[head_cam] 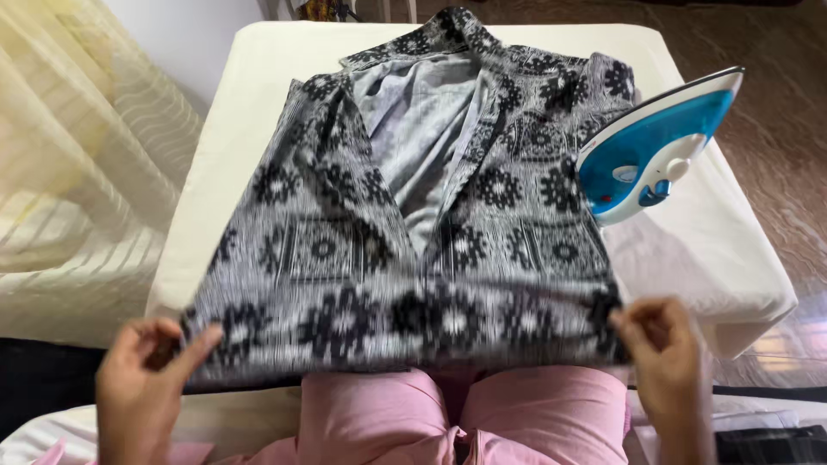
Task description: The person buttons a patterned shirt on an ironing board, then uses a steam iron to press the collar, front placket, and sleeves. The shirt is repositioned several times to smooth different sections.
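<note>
A grey shirt with black and white patterns [405, 250] lies spread on a cream padded table [258, 77], collar at the far end and front open, showing the pale lining. My left hand [142, 383] pinches the shirt's near left hem corner. My right hand [668, 353] pinches the near right hem corner. The hem is lifted slightly over the table's near edge, above my pink-clothed lap [465, 418].
A blue and white iron [655, 146] stands upright on the table's right side, touching the shirt's right edge. A pale yellow curtain [69, 138] hangs at the left. Brown patterned floor [775, 103] lies to the right.
</note>
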